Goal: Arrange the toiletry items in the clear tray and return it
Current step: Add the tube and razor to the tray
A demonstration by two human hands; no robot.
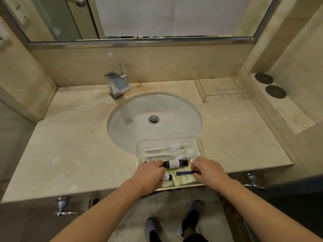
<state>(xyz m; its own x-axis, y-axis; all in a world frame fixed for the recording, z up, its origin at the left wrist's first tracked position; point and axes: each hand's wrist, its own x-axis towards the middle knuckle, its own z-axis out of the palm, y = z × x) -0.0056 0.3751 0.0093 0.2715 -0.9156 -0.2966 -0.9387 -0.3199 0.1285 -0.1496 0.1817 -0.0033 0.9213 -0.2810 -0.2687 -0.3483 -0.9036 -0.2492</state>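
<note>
A clear tray [167, 141] sits at the counter's front edge, partly over the sink. Two white wrapped toothbrush packets [167, 147] lie side by side in its far half. A small dark bottle with a white label [175, 163] lies across the middle, and my left hand [150, 169] grips its left end. A second small bottle [167, 177] shows below that hand. My right hand [205, 169] pinches the right end of a dark blue flat item [184, 173], which lies on yellowish sachets [180, 180] in the near half.
A white oval sink [153, 117] with a chrome tap [116, 83] lies behind the tray. A clear acrylic stand [225, 91] sits at the back right, with two dark round discs [270, 85] beyond it. Towel hooks [251, 180] hang under the counter edge.
</note>
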